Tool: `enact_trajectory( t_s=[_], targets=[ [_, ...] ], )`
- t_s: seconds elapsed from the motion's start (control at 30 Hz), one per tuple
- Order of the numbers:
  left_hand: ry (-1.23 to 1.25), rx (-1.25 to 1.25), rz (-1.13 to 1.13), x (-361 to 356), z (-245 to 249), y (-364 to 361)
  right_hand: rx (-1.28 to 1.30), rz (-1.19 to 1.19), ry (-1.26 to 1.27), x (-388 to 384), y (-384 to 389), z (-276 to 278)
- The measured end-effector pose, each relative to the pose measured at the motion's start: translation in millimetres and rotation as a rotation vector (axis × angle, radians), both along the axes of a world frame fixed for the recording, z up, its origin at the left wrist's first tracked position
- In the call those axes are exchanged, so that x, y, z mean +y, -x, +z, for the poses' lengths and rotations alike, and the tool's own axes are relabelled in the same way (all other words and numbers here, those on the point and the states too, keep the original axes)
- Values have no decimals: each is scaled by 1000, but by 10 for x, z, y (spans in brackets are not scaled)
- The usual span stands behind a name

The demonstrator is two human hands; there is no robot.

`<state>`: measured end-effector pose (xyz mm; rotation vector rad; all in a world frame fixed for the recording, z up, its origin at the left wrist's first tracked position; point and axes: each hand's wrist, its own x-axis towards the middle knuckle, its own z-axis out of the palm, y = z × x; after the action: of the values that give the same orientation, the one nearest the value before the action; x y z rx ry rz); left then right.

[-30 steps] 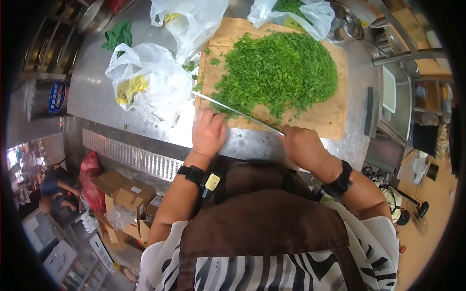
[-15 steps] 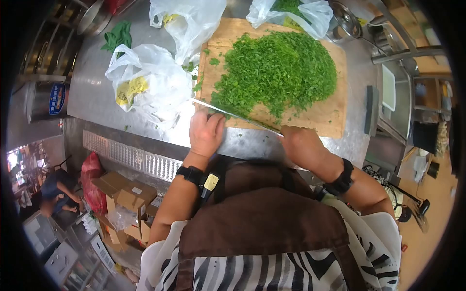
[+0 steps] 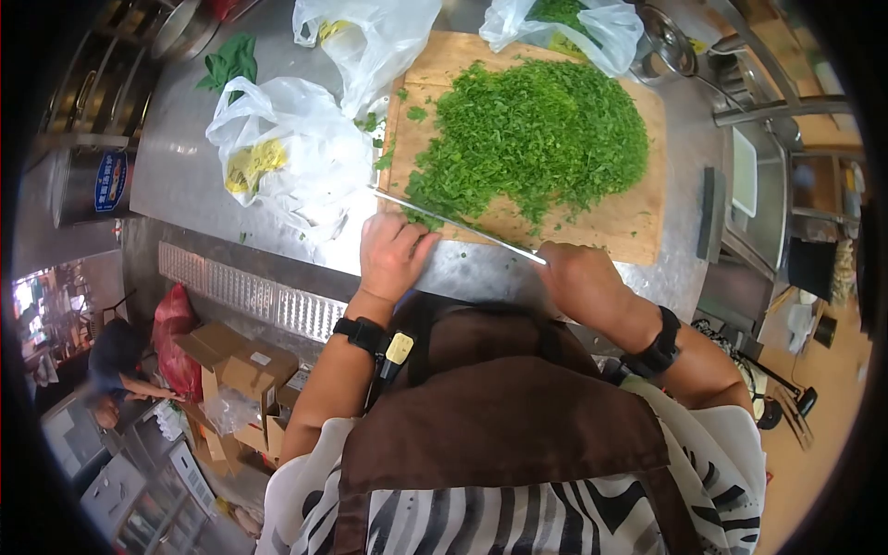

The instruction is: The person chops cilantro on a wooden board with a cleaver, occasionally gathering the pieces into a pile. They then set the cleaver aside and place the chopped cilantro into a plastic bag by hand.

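Observation:
In my right hand is the handle of a knife, the fist closed around it. Its thin blade slants leftward over the near edge of a wooden cutting board. At the board's near left corner rests my left hand, fingers together and thumb apart, fingertips close to the blade and a few green bits. A large heap of chopped green herbs covers most of the board. Stray leaves lie along the board's left edge.
White plastic bags with yellow labels lie left of the board, and a bag of greens stands behind it. Dark green leaves sit at the back left. Beyond the right edge is a sink. Another person bends near cardboard boxes.
My left hand's thumb has moved away from the fingers. The knife stays in nearly the same place. The view has shifted slightly, and the person at lower left has moved an arm toward the red sack.

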<state>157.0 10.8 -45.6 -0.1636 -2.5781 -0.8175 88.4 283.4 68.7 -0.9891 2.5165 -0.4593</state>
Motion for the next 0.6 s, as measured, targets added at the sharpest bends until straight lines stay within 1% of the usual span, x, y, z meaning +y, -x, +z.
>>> enact_trajectory(
  t_s=[0.07, 0.1, 0.17, 0.4, 0.47, 0.5, 0.57, 0.6],
  targets=[
    [5, 17, -16, 1, 21, 17, 5, -3, -61, 3, 27, -97],
    [3, 34, -20, -3, 26, 24, 10, 3, -59, 0, 42, -77],
    [1, 36, -20, -17, 16, -37, 26, -2, 27, -23, 0, 14],
    [-1, 29, -6, -30, -23, -45, -4, 24, -49, -52, -2, -26],
    [-8, 37, -6, -45, -48, -89, 12, 32, 25, -49, -31, 41],
    [-8, 28, 0, -43, -62, -110, 11, 28, 23, -48, -30, 13],
    [-11, 25, -2, -27, -55, -110, -21, 41, -55, -45, 0, -51],
    [-6, 33, -1, -32, -35, -109, -17, 40, -55, -43, 7, -27]
  ],
)
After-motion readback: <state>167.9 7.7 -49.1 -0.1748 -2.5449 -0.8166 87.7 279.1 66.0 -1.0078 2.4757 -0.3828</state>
